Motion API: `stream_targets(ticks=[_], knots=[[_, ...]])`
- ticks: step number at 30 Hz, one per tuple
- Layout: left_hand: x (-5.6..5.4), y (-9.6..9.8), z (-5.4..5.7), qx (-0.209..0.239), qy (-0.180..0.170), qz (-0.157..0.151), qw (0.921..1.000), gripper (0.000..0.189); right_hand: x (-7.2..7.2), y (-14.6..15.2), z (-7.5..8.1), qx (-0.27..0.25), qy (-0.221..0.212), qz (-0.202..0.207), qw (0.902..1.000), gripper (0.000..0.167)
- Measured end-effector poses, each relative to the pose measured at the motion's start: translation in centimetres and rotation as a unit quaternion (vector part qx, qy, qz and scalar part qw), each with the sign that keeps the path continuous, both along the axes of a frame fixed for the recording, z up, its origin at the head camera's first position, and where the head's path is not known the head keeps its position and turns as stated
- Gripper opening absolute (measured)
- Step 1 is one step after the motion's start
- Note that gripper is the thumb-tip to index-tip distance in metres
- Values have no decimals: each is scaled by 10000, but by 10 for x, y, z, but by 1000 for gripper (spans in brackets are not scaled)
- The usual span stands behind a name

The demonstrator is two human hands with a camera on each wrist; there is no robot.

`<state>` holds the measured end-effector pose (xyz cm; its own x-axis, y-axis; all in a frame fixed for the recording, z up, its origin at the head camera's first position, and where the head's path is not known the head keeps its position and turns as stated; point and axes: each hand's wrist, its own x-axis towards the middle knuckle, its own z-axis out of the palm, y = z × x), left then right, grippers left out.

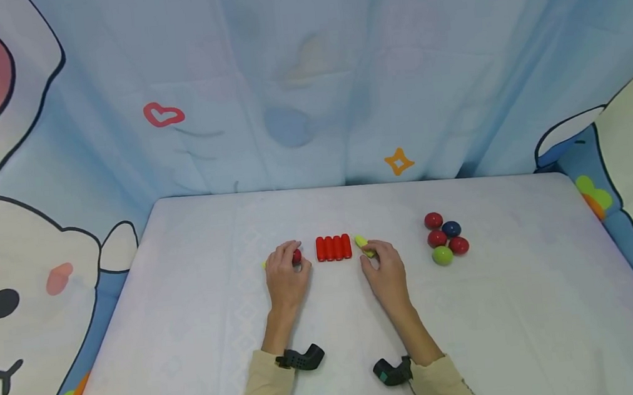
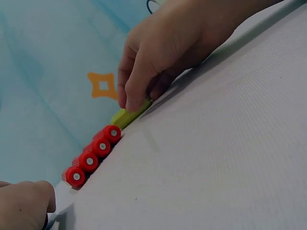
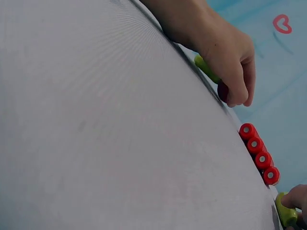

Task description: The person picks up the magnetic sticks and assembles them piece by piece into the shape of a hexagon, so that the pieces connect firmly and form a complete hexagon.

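Observation:
Several red ribbed cylinders point(image 1: 333, 248) lie side by side in a row on the white table, pale dots showing on their ends in the wrist views. Left of the row, my left hand point(image 1: 286, 278) pinches a small dark red ball point(image 1: 296, 257), close over the cloth. A yellow-green piece point(image 3: 207, 69) lies just behind that hand, mostly hidden in the head view. On the row's other side, my right hand point(image 1: 386, 273) holds a yellow-green elongated piece point(image 2: 128, 116) between thumb and fingers, near the last cylinder.
Farther right on the table sits a loose group: several red balls point(image 1: 434, 220), a dark blue ball point(image 1: 452, 229) and a green ball point(image 1: 443, 255). A blue patterned curtain point(image 1: 308, 98) hangs behind the table's far edge. Each wrist wears a black camera.

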<state>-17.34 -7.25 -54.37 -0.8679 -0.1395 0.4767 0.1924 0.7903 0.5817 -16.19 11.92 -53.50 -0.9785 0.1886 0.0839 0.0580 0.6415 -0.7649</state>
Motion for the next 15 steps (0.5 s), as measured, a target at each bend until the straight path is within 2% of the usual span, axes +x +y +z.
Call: stream_targets(ticks=[5, 9, 15], knots=[[2, -1, -1, -68, -371, 22, 9993, 33, 1, 1, -3, 162, 80, -340, 9993, 16], [3, -2, 0, -271, -716, 43, 9971, 36, 1, 2, -6, 60, 136, -382, 9992, 20], [2, -5, 3, -397, -642, -184, 9970, 36, -3, 3, -3, -464, 736, -372, 9955, 24]])
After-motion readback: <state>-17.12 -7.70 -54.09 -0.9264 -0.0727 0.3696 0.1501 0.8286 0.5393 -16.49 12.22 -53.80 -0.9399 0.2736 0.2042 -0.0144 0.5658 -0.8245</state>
